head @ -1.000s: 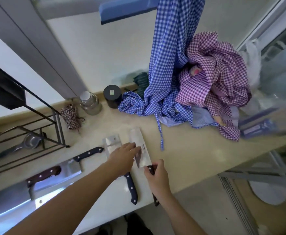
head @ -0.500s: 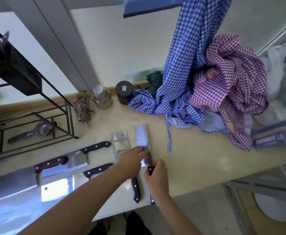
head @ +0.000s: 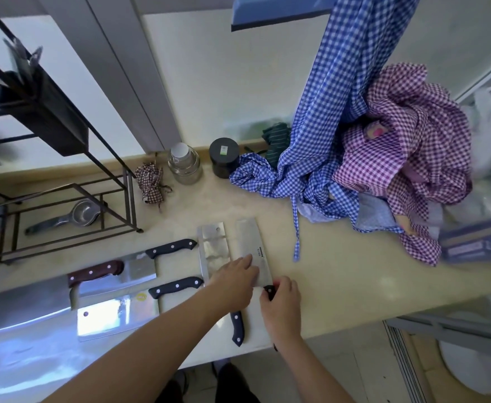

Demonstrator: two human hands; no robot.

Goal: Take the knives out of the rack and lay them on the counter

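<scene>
Several cleavers lie flat on the beige counter (head: 340, 274). The rightmost cleaver (head: 248, 242) points away from me; my right hand (head: 282, 308) grips its dark handle, and the fingers of my left hand (head: 234, 282) rest flat on its blade. Right beside it lies a second cleaver (head: 213, 248) with a black handle (head: 237, 327). Further left lie a black-handled cleaver (head: 116, 317), another black-handled one (head: 139, 267) and a brown-handled one (head: 23, 306). The dark metal rack (head: 64, 205) stands at the back left with a black holder (head: 43, 114) on its upper rail.
A metal strainer (head: 78, 213) lies inside the rack's bottom. Behind the knives stand a glass jar (head: 184, 164) and a black jar (head: 224, 157). Blue checked cloth (head: 320, 135) hangs down, with purple checked cloth (head: 413, 141) piled at the right. The counter's front edge runs just under my hands.
The camera has tilted up and left, showing more of the rack. Both hands stay on the rightmost cleaver, which has barely shifted on the counter.
</scene>
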